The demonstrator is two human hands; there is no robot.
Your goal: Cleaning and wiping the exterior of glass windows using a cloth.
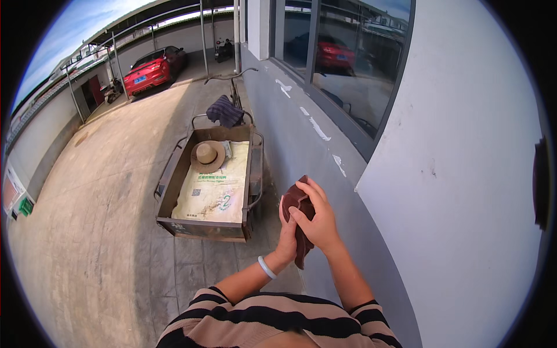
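Note:
A dark reddish-brown piece of cloth [304,243], folded or crumpled, is held between my two hands in front of my body. My left hand [287,235] supports it from the left and below, with a pale bangle on that wrist. My right hand [320,217] grips it from the right, its thumb pressed on the cloth's face and its fingers over the upper edge. Part of the cloth hangs down below the hands. Ahead and to the left stands a cargo tricycle [209,232], with a straw hat [207,157] lying on a printed woven sack [213,191] in its metal bed.
A grey-and-white wall [304,143] with a window [361,56] runs close along the right. A striped dark cloth [225,110] lies over the tricycle's seat area. Farther off are a red car [150,71] under a carport, scooters and a boundary wall [48,126].

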